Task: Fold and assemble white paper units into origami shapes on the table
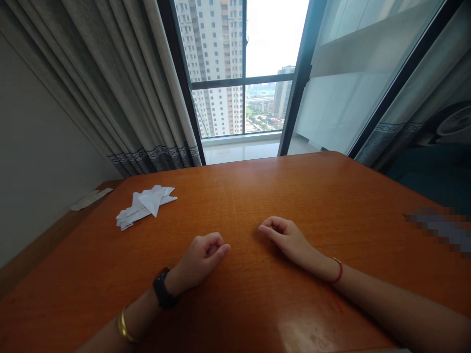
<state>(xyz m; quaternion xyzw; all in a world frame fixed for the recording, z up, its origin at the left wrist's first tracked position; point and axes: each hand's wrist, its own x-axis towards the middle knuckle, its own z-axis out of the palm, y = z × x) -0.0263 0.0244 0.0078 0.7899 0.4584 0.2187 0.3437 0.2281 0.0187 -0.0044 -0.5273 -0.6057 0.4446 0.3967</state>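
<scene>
My left hand (200, 257) rests on the wooden table (235, 196) with its fingers curled in and the thumb lying along them. Nothing shows in it. A black watch (164, 289) and a gold bangle (126, 325) are on that wrist. Across a gap, my right hand (287, 238) lies on the tabletop, loosely closed, thumb and fingertips close together and no object visible between them. A red string bracelet (339, 271) circles its wrist. Beyond my left hand, to the left, sits a small pile of folded white paper (147, 203), touched by neither hand.
A pale flat strip (91, 199) lies by the wall past the table's left edge. Grey curtains (140, 88) hang behind the far left side. A window (243, 108) looks out on tall buildings. At the right edge is a blurred-out patch (441, 228); a fan (454, 120) stands behind.
</scene>
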